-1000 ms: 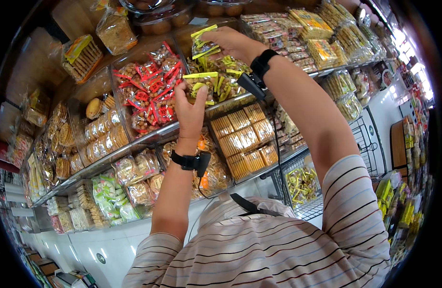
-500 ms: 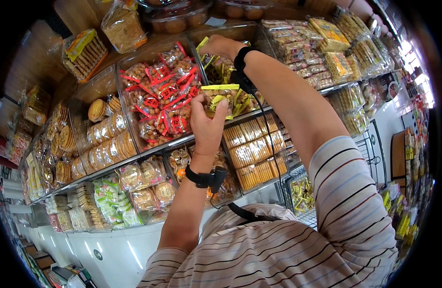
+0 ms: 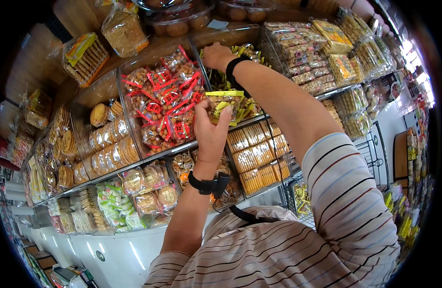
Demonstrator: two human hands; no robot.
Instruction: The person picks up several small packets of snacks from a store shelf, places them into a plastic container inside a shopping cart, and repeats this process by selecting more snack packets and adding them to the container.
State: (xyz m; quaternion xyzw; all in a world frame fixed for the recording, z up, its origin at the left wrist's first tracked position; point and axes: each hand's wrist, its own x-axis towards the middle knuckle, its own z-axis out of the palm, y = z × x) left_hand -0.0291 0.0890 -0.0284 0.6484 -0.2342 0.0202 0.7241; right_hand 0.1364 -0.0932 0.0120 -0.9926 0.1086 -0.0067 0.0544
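My left hand (image 3: 211, 134) pinches a small clear snack packet (image 3: 224, 104) with a yellow top strip, thumb in front, at the near edge of a clear bin. The same bin holds loose yellow-trimmed packets (image 3: 249, 108). At its far left corner, my right hand (image 3: 218, 55) reaches in with curled fingers. A sliver of yellow shows by its fingertips, but what they grip is hidden. Left of this bin, another bin is heaped with red-trimmed packets of round brown snacks (image 3: 168, 98).
Round biscuits (image 3: 108, 139) fill a bin at left, and wrapped snack bars (image 3: 302, 62) are stacked at right. A lower row has stick biscuits (image 3: 254, 158) and green-white packets (image 3: 116, 202). Clear round tubs (image 3: 177, 21) stand behind. A wire basket (image 3: 301, 197) with yellow packets is at lower right.
My right hand has shifted slightly toward me and lower at the bin's far left corner. My left hand still holds its packet, a little lower and to the right in view.
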